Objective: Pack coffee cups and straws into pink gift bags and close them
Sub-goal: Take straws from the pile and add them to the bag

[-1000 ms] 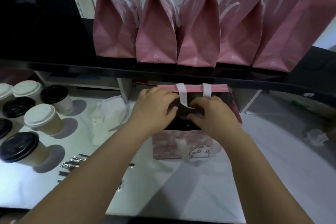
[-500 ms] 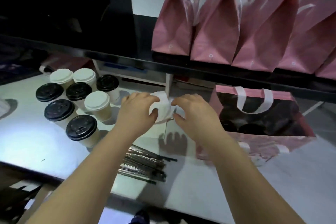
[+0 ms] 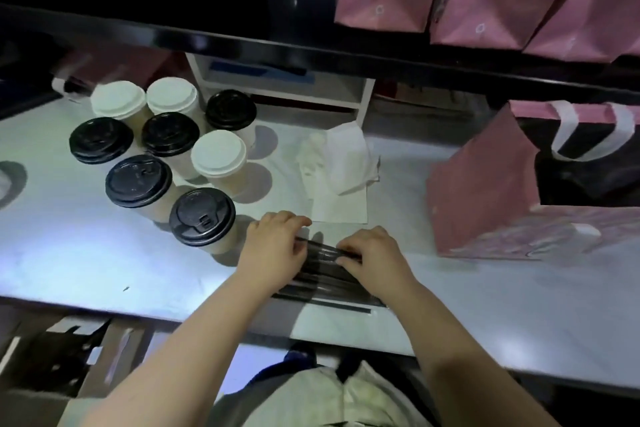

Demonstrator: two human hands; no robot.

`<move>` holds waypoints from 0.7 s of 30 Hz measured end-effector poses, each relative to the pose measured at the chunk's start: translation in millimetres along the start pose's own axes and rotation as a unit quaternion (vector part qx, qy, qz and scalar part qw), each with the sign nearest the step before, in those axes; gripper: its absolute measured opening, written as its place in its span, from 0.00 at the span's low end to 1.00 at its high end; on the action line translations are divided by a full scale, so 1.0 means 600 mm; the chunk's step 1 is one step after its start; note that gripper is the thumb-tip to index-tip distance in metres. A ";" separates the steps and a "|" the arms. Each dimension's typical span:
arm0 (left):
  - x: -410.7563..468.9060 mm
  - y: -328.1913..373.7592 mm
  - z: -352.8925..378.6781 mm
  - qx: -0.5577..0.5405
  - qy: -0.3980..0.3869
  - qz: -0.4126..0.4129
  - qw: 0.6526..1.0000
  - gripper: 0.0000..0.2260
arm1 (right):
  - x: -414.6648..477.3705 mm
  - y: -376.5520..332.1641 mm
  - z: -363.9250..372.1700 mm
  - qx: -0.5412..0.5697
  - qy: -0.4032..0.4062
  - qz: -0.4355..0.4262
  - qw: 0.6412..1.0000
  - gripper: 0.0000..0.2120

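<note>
A white surface [image 3: 69,253] carries an open pink bag [image 3: 485,191] standing at right and eight lidded cups [image 3: 138,180] clustered at left. Near the front edge, the left hand [image 3: 273,253] and right hand [image 3: 374,258] each have their grip clamped on dark straws [image 3: 322,255] piled between them.

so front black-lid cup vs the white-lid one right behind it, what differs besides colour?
Lid: the black-lid cup shows a moulded sip tab on top; the white-lid cup looks plain. Place: the black-lid cup stands nearest the left hand; the white-lid cup sits farther back. Shared: both are upright, lidded, pale-bodied, and on the counter.
</note>
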State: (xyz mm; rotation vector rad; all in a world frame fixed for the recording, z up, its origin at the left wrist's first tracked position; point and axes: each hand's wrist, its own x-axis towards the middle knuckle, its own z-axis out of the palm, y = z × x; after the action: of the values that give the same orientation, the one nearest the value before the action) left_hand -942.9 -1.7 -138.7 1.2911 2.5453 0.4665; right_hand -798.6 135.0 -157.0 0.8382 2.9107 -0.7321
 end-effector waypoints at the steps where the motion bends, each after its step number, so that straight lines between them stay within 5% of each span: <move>1: -0.002 -0.006 0.003 -0.005 -0.006 0.003 1.000 0.19 | 0.000 -0.003 0.010 -0.009 0.000 0.003 1.000 0.13; 21: -0.009 -0.042 0.003 -0.101 0.064 0.031 0.992 0.22 | 0.013 0.019 0.024 0.090 0.081 0.059 0.991 0.07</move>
State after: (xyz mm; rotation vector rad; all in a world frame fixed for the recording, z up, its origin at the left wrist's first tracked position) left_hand -957.7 -19.6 -149.7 1.3059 2.4850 0.8220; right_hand -800.8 140.6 -176.0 1.1259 2.9326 -0.9716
